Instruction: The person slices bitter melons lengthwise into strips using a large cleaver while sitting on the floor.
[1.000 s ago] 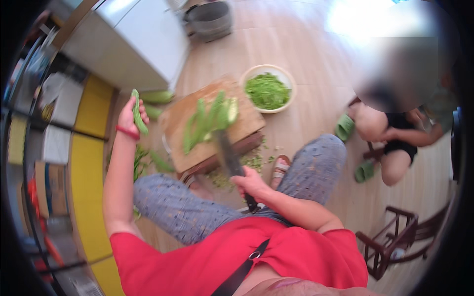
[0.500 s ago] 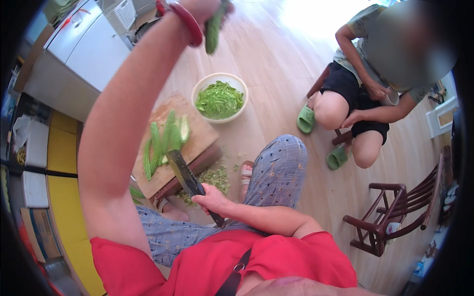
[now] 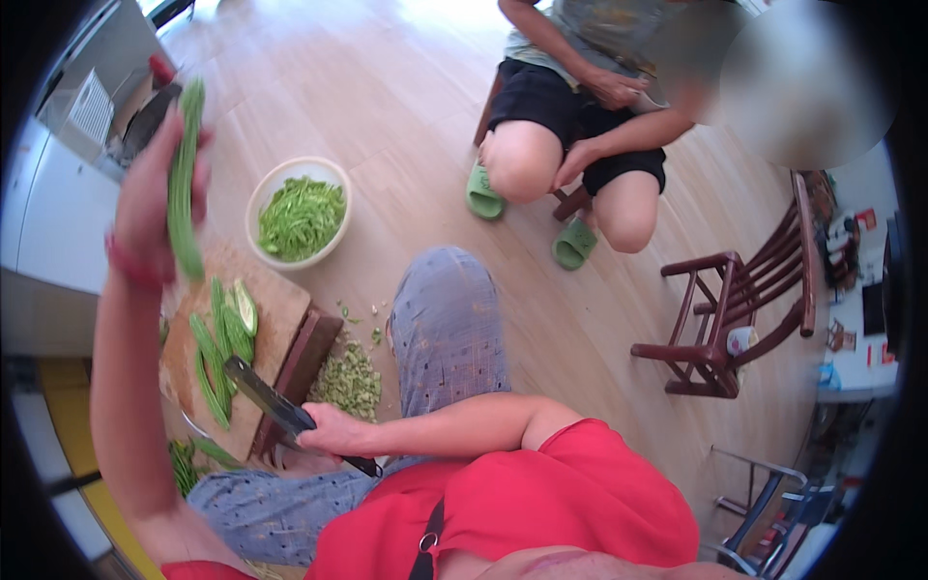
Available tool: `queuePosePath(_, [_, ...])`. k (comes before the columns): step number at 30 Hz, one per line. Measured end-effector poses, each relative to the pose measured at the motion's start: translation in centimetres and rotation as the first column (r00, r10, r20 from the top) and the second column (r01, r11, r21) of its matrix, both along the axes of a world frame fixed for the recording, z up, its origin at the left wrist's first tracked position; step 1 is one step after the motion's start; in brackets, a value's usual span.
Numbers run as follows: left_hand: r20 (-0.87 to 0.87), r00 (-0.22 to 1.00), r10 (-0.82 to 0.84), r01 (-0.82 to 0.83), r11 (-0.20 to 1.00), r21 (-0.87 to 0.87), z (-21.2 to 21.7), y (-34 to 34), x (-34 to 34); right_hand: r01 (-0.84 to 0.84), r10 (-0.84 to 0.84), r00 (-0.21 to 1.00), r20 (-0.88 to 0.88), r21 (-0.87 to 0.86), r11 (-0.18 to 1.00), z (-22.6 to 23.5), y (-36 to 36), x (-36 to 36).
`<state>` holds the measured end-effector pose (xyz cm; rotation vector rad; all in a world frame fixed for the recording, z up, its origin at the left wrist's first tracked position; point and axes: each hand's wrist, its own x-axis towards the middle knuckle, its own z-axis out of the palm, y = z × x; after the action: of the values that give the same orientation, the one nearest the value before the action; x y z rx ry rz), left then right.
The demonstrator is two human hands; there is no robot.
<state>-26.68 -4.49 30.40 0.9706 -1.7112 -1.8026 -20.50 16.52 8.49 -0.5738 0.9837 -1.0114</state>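
- Bitter melon piece (image 3: pixel 186 184): long, green, in left hand (image 3: pixel 158 188), raised at far left, near upright in view; slight blur.
- Left hand: fingers wrapped round its middle, both ends sticking out.
- Right hand (image 3: pixel 336 431): closed on black handle of kitchen knife (image 3: pixel 271 399). Blade points up-left over cutting board (image 3: pixel 280 324); can't tell if it touches.
- On board: several green melon pieces (image 3: pixel 208 353) side by side, one showing pale cut face.
- White bowl (image 3: pixel 290 169) on floor (image 3: pixel 416 164), just beyond board, holds shredded greens (image 3: pixel 302 220).
- Pale-green scraps (image 3: pixel 348 382) heaped on floor beside board.
- Farther out: seated person (image 3: pixel 536 101) in green slippers (image 3: pixel 483 193); brown wooden chair (image 3: pixel 710 329) to the right.
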Motion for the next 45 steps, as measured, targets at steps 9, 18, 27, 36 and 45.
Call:
queuePosePath(9, [0.159, 0.969, -0.187, 0.125, 0.934, 0.336, -8.7, 11.2, 15.7, -0.082, 0.082, 0.996, 0.021, 0.010, 0.997, -0.4, 0.0, 1.0])
queuePosePath(18, [0.030, 0.993, 0.114, -0.113, 0.846, 0.521, -14.1, 11.7, 21.6, -0.085, 0.086, 0.996, -0.021, 0.056, 0.995, -0.4, 0.1, 1.3])
queuePosePath(27, [0.166, 0.986, 0.022, -0.096, 0.888, 0.450, -17.3, 13.6, 25.0, 0.092, -0.092, 0.995, -0.026, 0.021, 0.995, 0.5, -1.4, -0.7])
queuePosePath(36, [0.274, 0.923, -0.271, 0.122, 0.881, 0.458, -18.7, 15.6, 26.1, 0.118, -0.129, 0.989, -0.077, -0.130, 0.984, 1.3, -2.0, -1.7])
queuePosePath(45, [0.221, 0.928, -0.300, 0.183, 0.884, 0.430, -18.8, 16.3, 25.3, 0.005, -0.062, 0.968, -0.245, -0.228, 0.974, 0.6, -1.2, -1.3])
